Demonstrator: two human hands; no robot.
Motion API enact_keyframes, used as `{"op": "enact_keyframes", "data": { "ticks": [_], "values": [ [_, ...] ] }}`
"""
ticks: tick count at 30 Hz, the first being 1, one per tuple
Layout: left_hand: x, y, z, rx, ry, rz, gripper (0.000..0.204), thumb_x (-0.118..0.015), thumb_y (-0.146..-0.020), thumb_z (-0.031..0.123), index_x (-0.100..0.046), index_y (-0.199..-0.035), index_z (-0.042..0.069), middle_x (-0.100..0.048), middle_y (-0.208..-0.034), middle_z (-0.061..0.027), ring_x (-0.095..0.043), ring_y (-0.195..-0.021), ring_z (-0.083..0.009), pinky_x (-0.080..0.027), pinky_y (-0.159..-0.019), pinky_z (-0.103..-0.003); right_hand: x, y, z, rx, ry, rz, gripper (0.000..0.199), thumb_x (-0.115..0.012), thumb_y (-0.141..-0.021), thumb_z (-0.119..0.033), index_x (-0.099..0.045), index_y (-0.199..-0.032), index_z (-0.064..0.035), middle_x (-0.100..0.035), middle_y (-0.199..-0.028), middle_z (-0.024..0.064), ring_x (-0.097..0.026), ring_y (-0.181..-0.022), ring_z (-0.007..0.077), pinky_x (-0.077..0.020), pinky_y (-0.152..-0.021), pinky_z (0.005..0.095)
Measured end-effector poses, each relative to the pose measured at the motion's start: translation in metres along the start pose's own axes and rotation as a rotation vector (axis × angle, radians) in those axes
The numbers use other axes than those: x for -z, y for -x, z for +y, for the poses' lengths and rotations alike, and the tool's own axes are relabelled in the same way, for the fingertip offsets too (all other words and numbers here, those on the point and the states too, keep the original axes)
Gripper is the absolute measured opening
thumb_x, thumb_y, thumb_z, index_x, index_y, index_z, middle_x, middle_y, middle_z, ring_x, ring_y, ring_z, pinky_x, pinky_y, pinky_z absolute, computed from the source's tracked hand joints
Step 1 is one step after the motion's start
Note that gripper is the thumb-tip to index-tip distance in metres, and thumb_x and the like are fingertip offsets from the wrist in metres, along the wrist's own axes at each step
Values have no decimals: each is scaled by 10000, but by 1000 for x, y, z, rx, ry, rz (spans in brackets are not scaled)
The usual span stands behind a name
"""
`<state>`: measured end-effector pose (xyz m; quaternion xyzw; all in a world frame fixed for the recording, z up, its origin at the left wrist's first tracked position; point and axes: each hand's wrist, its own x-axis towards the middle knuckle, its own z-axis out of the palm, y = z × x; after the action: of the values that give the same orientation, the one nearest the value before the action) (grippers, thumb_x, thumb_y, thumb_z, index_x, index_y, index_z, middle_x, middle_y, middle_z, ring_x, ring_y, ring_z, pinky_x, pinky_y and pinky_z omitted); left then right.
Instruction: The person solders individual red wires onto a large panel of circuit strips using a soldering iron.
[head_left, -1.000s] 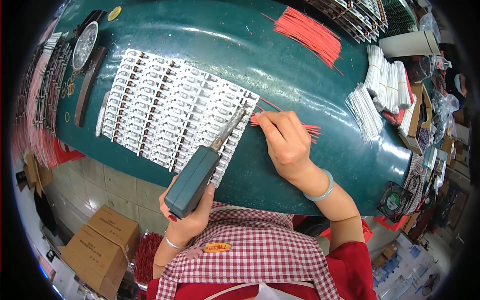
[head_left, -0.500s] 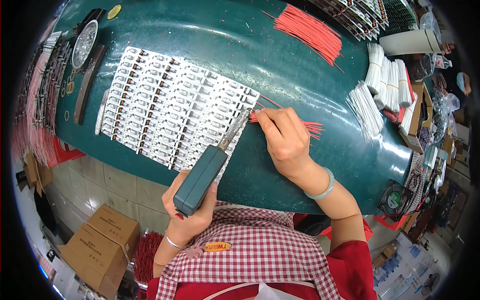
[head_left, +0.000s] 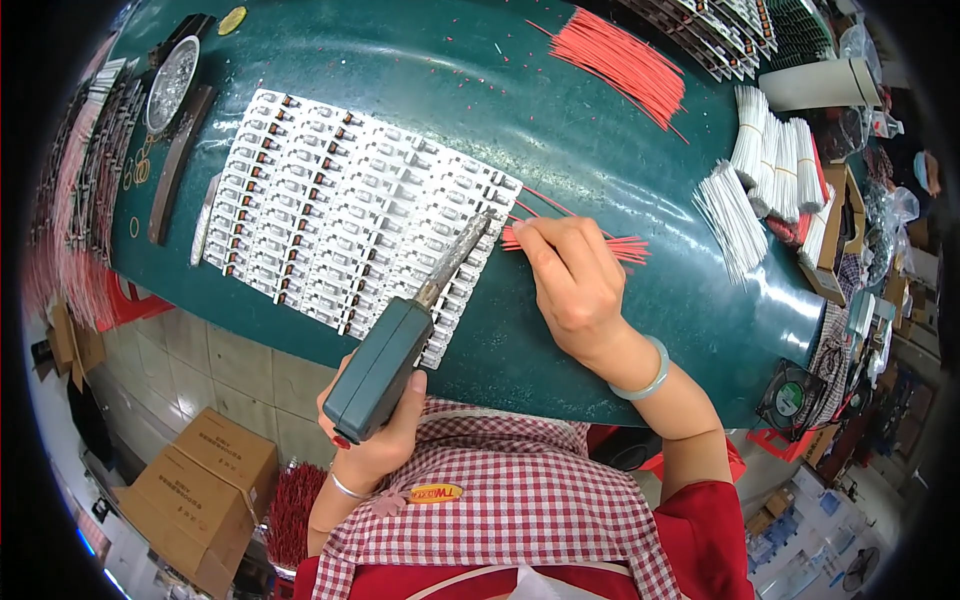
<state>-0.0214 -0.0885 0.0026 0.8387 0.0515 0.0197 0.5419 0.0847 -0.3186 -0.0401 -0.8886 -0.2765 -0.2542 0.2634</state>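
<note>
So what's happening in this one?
A person is working with both hands at a green table. The left hand grips a dark green gun-shaped tool, its metal tip over the right edge of a white panel of small parts. The right hand is pinched at red wires beside that edge; how many it holds is unclear. More red wires lie in a pile farther back, with white wire bundles to the right.

Red wires (head_left: 628, 250) partly behind right hand (head_left: 578, 288)
</note>
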Motion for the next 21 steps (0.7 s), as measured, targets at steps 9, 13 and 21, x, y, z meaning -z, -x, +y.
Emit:
{"op": "enact_keyframes", "data": {
  "ticks": [9, 13, 21],
  "values": [
    [1, 3, -3, -62, -53, -21, 230, -771, -759, -21, -708, -976, -67, -705, -925, -158, -685, -689, -217, -539, -631, -292, -2, 6, -2, 11, 7, -55, 343, -663, -659, 6, -678, -994, 78, -645, -915, 125, -618, -771, 252, -528, -637, 338],
    [1, 1, 2, -36, -64, -59, 211, -762, -752, -31, -707, -954, -53, -698, -919, -143, -667, -659, -200, -522, -603, -287, -1, 4, -3, 8, 14, -61, 342, -665, -658, 3, -678, -991, 76, -646, -918, 124, -619, -773, 251, -529, -639, 339],
    [3, 4, -2, -32, -101, -105, 192, -750, -760, -32, -707, -947, -45, -691, -906, -147, -663, -664, -218, -518, -595, -291, -2, 6, -5, 2, 43, -83, 335, -672, -662, -2, -680, -987, 73, -644, -918, 118, -618, -790, 247, -529, -642, 335]
  ]
}}
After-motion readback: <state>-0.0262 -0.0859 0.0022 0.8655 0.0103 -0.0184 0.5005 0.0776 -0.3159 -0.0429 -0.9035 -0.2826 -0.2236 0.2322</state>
